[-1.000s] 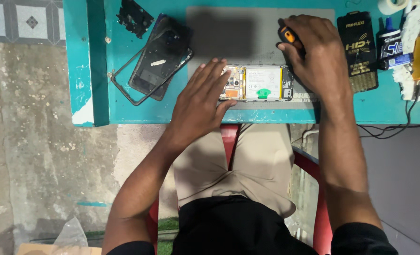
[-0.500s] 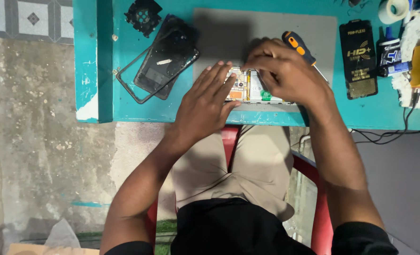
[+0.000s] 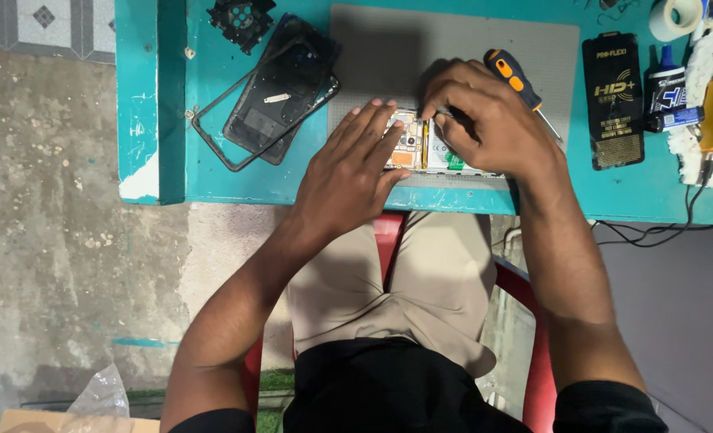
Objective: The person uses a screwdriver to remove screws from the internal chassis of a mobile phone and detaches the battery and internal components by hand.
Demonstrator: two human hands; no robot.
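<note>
So the teal worktop fills the top of the view, with a grey work mat laid along its near edge around the middle. On the mat, right at that near edge, sits the opened phone with its board and battery showing. The left hand lies flat on the phone's left end, fingers spread and straight, pinning it down. A second ago the right hand was off at the mat's far right corner on the orange-handled screwdriver; now it has come in over the phone, fingers curled with the tips pinched down on something in the middle of the board. I can't tell what it's pinching, too small. The screwdriver lies loose on the mat just past the knuckles, so the hand looks to have swapped tool work for fingertip work.

Left of the mat, towards the far left corner, the removed back cover rests on a thin black frame. A black flat package sits near the right edge, with a small glue bottle and tape roll beyond it.
</note>
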